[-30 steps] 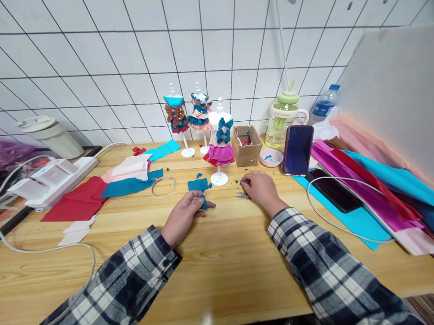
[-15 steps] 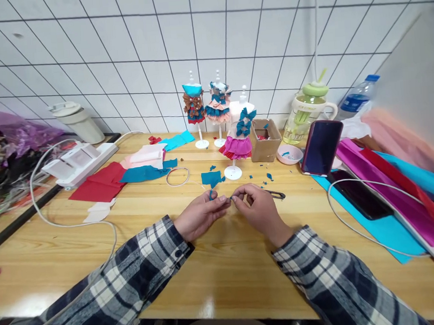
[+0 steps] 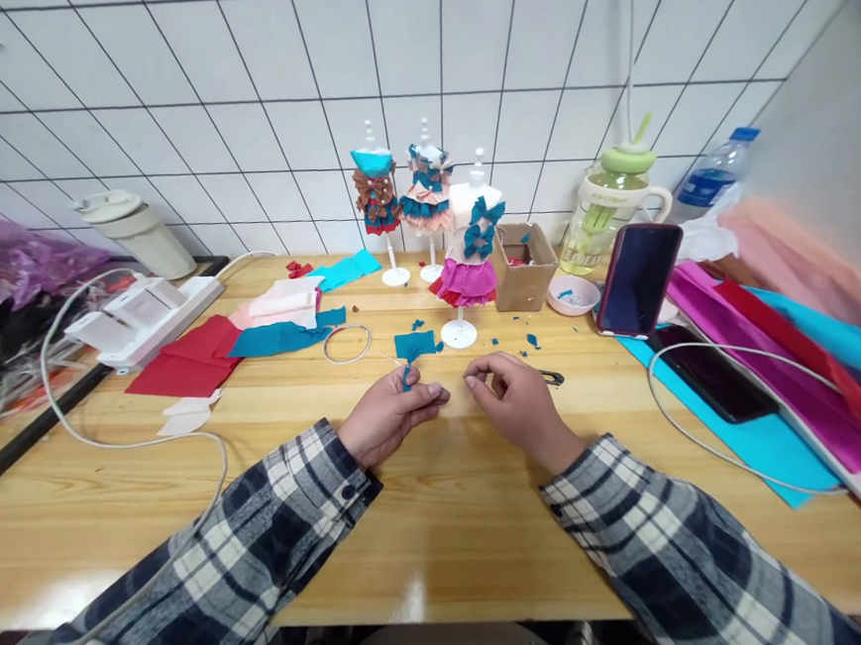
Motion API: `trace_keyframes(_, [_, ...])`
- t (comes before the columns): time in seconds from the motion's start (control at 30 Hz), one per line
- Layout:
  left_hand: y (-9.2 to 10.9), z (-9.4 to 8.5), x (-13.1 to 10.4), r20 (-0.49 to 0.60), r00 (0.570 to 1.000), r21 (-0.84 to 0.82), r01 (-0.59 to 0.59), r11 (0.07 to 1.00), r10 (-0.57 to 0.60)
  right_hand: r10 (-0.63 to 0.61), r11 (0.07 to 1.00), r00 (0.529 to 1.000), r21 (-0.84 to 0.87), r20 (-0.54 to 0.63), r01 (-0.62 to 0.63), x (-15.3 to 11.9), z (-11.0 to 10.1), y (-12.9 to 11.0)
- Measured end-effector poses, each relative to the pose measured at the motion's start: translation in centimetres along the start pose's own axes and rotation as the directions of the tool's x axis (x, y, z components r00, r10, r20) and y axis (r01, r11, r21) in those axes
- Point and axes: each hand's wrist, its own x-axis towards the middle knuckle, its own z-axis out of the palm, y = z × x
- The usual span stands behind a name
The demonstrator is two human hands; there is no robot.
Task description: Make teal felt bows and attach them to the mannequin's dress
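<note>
My left hand (image 3: 389, 415) is closed, with a thin strip of teal crepe paper (image 3: 406, 376) between its fingers. A little to the right, my right hand (image 3: 517, 403) pinches thumb and forefinger together; anything in that pinch is too small to make out. The two hands are apart. Just beyond them lies a teal paper piece (image 3: 415, 345) with small scraps around it. Behind stands a white doll stand (image 3: 459, 334) whose small dress form wears a pink skirt (image 3: 466, 282) and teal bows (image 3: 480, 229). Beside my right hand shows part of a black tool (image 3: 552, 378).
Two more dressed stands (image 3: 376, 193) are near the tiled wall. Left are red paper (image 3: 180, 362), a power strip (image 3: 152, 329) and a white cup (image 3: 141, 236). Right are a cardboard box (image 3: 525, 275), pink bowl (image 3: 573, 295), propped phone (image 3: 639, 276), green-lidded jug (image 3: 601, 215) and cable (image 3: 657, 414).
My hands have drawn apart: the fingertips met around something tiny and now a gap shows. The left still holds the teal strip. The whole view has shifted slightly.
</note>
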Motion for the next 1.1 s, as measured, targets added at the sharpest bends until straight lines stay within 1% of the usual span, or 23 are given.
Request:
trace_keyframes(0.1, [-0.1, 0.1, -0.1, 0.028, 1.000, 0.021, 0.013, 1.000, -0.014, -0.007, 0.995, 0.994, 0.103, 0.113, -0.004, 0.1, 0.2, 0.1])
trace_keyframes(0.17, [-0.1, 0.2, -0.1, 0.033, 0.999, 0.037, 0.013, 0.999, -0.014, 0.004, 0.985, 0.984, 0.168, 0.177, -0.034, 0.1, 0.4, 0.1])
trace_keyframes(0.27, [-0.3, 0.3, -0.1, 0.020, 1.000, 0.065, 0.002, 0.998, -0.003, 0.056, 0.967, 0.974, 0.231, 0.219, -0.108, 0.1, 0.7, 0.1])
trace_keyframes(0.37, [-0.4, 0.1, 0.0, 0.025, 0.999, 0.102, -0.024, 0.994, 0.021, 0.102, 0.956, 0.967, 0.246, 0.232, -0.160, 0.0, 0.8, 0.2])
trace_keyframes(0.53, [-0.6, -0.5, 0.3, 0.070, 0.990, 0.171, -0.132, 0.976, 0.121, 0.148, 0.945, 0.969, 0.261, 0.200, -0.198, 0.1, 0.6, 0.6])
trace_keyframes(0.6, [-0.5, -0.4, 0.3, 0.063, 0.990, 0.177, -0.139, 0.974, 0.129, 0.141, 0.945, 0.974, 0.271, 0.175, -0.185, 0.2, 0.6, 0.7])
trace_keyframes(0.73, [-0.3, 0.0, 0.0, 0.044, 0.994, 0.166, -0.104, 0.981, 0.098, 0.085, 0.974, 0.991, 0.200, 0.108, -0.105, -0.1, 0.7, 0.5])
trace_keyframes(0.9, [-0.5, 0.1, 0.1, 0.060, 0.988, 0.175, -0.152, 0.973, 0.144, -0.002, 0.996, 0.999, 0.085, 0.049, -0.002, -0.6, 1.2, -0.1])
trace_keyframes(1.0, [-0.6, -0.1, 0.2, 0.055, 0.988, 0.187, -0.150, 0.971, 0.142, -0.046, 0.999, 0.999, 0.029, 0.013, 0.046, -0.8, 1.1, -0.4])
trace_keyframes(1.1, [-0.6, -0.2, 0.3, 0.055, 0.990, 0.192, -0.140, 0.971, 0.132, -0.069, 0.998, 0.998, -0.009, 0.001, 0.069, -0.9, 1.0, -0.6])
